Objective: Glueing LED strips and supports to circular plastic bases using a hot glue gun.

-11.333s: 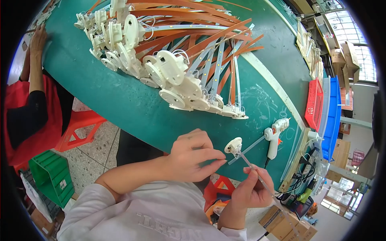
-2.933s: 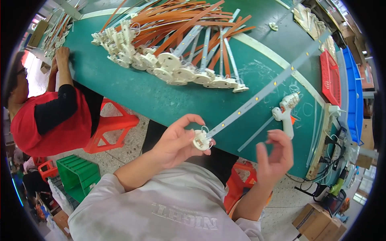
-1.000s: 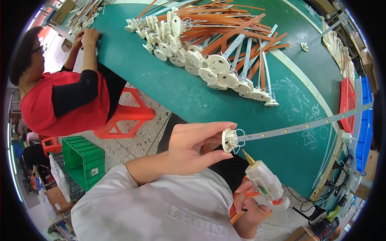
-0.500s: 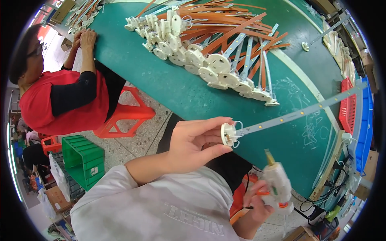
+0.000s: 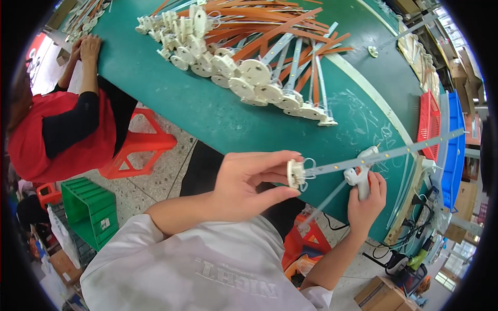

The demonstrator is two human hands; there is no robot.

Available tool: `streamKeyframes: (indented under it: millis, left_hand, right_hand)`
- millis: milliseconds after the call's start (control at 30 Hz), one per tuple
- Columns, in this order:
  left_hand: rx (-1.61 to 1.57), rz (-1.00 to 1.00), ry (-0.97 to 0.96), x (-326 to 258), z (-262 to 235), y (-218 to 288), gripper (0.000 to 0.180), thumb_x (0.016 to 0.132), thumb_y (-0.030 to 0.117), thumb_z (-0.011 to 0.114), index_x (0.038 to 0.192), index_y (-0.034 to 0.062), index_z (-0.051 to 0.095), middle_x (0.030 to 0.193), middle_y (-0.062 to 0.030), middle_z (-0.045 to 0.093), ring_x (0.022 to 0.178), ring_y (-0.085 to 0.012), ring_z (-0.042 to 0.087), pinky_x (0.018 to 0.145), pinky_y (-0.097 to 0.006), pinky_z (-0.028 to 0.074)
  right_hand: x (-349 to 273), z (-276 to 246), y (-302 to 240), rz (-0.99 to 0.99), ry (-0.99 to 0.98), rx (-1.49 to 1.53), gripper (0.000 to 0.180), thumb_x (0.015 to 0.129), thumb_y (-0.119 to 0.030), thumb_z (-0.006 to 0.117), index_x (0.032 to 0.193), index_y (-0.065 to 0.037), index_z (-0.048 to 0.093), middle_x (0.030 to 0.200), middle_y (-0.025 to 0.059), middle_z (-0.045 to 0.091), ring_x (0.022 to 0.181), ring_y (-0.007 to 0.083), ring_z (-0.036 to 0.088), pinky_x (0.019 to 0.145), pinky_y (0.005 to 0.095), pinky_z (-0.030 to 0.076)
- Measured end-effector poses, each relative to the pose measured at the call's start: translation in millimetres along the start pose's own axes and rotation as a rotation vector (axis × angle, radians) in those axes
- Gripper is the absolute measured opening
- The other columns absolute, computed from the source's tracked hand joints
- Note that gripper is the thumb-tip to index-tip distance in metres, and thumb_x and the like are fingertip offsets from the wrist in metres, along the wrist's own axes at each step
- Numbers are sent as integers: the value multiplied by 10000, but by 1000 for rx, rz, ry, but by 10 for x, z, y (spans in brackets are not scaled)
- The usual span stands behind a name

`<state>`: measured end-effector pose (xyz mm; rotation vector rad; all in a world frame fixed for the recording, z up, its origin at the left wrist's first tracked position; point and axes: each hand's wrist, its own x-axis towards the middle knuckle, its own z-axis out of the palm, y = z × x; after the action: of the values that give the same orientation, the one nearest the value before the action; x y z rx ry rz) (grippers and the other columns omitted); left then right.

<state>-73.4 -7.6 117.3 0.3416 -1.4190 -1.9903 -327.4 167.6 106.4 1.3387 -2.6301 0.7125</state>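
My left hand (image 5: 244, 181) pinches a round white end cap (image 5: 293, 173) by its rim, between thumb and fingers. From the cap a thin LED strip (image 5: 410, 149) with small yellow chips stretches off to the right, and thin clear wires loop at the joint. My right hand (image 5: 367, 207) is wrapped around the handle of a white glue gun (image 5: 363, 187), its nozzle directed away over the green table (image 5: 171, 98). A translucent glue stick (image 5: 328, 201) sticks out of the gun's rear. The LED strip crosses in front of the gun's body.
Several white caps (image 5: 254, 72) with LED strips and orange-brown strips (image 5: 270, 39) are heaped across the table. On the right stand a red basket (image 5: 428, 124) and a blue tray (image 5: 452, 155), with tangled cables (image 5: 410, 223) below. A person in red (image 5: 67, 129) sits at the left.
My right hand has swung the glue gun up from beside my lap to the table's near edge, turning it. My left hand still holds the cap; the strip's far end dips lower. The view has shifted right.
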Motion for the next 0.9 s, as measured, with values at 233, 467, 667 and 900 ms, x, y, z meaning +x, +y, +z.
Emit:
streamKeyframes:
  millis: [233,467,667,900]
  left_hand:
    - [88,47,-8,-23,41,35,523,807,-88,770,1299,-89,591,1139,-179,700,1013,-212,724,899,-331,614]
    - [65,-20,-125,-88,48,149,555,809,-72,784,1305,-153,549,1265,-268,638,1132,-284,674,986,-378,568]
    - [171,40,-53,-140,56,72,540,775,6,837,1251,-102,606,1058,-179,747,990,-249,744,857,-316,602]
    - [192,26,-123,-172,-11,118,544,799,-5,830,1241,-187,573,1118,-254,711,1043,-260,716,938,-352,569]
  right_hand:
    - [-132,-234,-424,-25,85,80,467,804,-7,685,1260,34,593,1252,186,600,1090,318,620,936,414,501]
    - [-253,-180,-1513,374,-19,1317,286,902,-1,688,1150,116,607,977,182,688,812,186,674,711,270,543]
    - [-243,-113,-1662,360,108,1250,113,942,-19,683,887,34,601,860,110,664,694,107,606,647,228,490]
    - [-294,-86,-1703,344,131,1236,162,944,-20,682,853,2,550,848,104,653,694,105,598,637,230,479]
